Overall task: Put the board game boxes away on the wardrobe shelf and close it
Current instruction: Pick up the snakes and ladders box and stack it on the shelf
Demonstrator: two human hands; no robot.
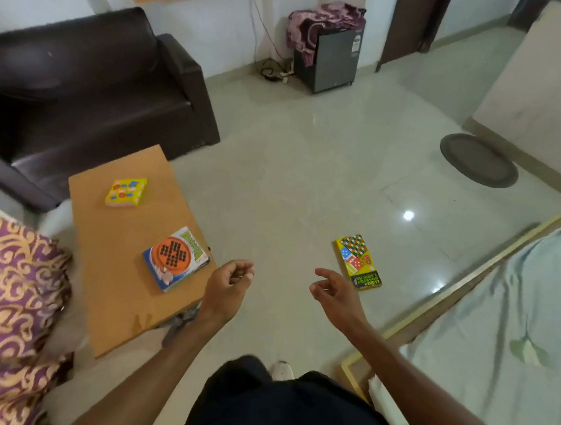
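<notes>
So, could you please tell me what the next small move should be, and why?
Probably lower the left hand to the blue-and-orange game box on the wooden table: both it and the right hand hold nothing, and that box looks nearest to it.

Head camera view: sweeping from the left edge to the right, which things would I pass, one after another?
First the purple-and-gold cushion → small yellow game box → blue box with the orange round board → left hand → yellow Ludo box on the floor → pale bed sheet.
</notes>
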